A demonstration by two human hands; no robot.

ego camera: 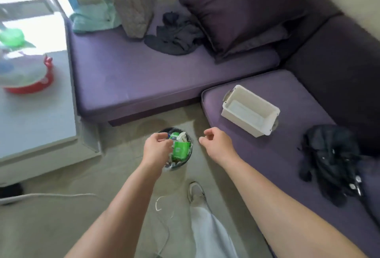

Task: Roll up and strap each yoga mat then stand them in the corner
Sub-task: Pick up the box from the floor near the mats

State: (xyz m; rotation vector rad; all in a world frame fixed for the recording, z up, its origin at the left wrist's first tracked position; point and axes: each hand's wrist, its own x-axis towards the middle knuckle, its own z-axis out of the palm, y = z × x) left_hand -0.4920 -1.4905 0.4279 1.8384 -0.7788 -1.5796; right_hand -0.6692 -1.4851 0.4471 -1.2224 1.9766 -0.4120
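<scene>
Two bare forearms reach out from close below, over a pale trouser leg (207, 229) and a light shoe (197, 193) on the beige carpet (61, 227). The left hand (157, 146) hangs over a small round dark waste bin (178, 166) stuffed with a green carton (180, 150) and white wrappers. Its fingers curl down among the rubbish, and I cannot tell whether they pinch anything. The right hand (216, 144) hovers just right of the bin, fingers loosely bent, holding nothing.

No yoga mat or strap shows anywhere in view, so I can say nothing of how it looks or where it lies. To my eye the rolling is not yet begun, and this looks like tidying beside the task. The next move calls for finding a mat and laying it flat on open floor, ready to roll tight from one end.

Farther off, a purple corner sofa (144, 76) carries an open white plastic box (240, 123) at right, a crumpled black jacket (333, 161) nearer, and a big purple cushion (242, 10) at the far end.
</scene>
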